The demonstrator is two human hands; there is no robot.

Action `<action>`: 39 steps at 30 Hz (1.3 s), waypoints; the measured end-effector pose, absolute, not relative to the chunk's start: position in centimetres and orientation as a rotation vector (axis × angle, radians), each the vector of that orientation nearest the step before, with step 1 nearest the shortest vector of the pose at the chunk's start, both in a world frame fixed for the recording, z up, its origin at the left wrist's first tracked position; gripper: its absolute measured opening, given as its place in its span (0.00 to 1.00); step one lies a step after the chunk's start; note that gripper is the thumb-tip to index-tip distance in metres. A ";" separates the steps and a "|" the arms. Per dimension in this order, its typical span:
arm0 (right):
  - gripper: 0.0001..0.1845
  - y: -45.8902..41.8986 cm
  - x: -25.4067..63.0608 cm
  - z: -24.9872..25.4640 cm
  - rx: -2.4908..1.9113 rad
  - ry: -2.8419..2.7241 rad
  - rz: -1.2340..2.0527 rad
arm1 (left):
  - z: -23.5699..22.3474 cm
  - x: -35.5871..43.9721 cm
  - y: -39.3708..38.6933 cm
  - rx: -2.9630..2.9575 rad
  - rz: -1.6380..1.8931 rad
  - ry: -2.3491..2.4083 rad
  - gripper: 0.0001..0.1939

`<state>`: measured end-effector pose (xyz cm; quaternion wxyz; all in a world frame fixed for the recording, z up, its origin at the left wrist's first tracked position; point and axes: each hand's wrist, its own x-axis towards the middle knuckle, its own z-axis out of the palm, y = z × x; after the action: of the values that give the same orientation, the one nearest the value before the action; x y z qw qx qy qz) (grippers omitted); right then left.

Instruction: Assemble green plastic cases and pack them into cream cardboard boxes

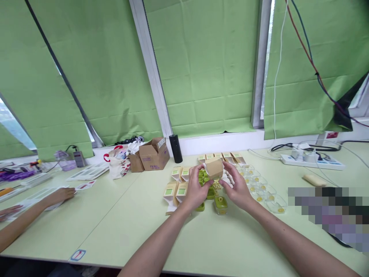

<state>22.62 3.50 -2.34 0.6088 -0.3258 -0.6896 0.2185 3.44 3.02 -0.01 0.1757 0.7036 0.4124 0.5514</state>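
Head view: left hand and right hand both part-closed, fingers curled, thumbs toward the lower edge, holding a brown cardboard box between them. Box is raised in front of the wearer, tilted, above green lids and near a lidded container on the table. Whether anything is inside it cannot be told. Possible faults (judgement): the card looks thin, so too hard a pinch could crease it; uneven pressure from the two hands could skew the folds; too light a hold could let it drop onto the lids beneath. Clear containers stand close together beside the right hand, so a wide swing there could nudge several. Left wrist lies near the labelled boxes; a sideways brush could tip one. Labels: these boxes carry green square panels with pale borders, as do those in the back row; print too small to read, no brand made out. Carton bears purple marks and a white label, neither legible. Sticker at the table's front edge: blue frame, red mark, no readable words.
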 end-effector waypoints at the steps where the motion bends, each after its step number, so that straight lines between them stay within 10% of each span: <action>1: 0.31 3.4 22.8 -2.3 -0.774 -1.613 0.440 | -0.1 3.3 2.9 2.034 1.598 1.157 0.27; 14: 0.19 3.9 23.2 -3.1 -0.837 -1.697 0.008 | -1.6 1.6 2.3 2.823 1.912 1.155 0.24; 39: 0.18 4.0 23.1 -3.2 -0.828 -1.657 -0.010 | -0.7 2.1 1.4 2.357 1.879 0.945 0.28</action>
<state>23.14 3.96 -3.24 0.6011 -0.3572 -0.7149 -0.0045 2.10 1.44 -0.70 -0.0086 0.7460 0.2991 0.5949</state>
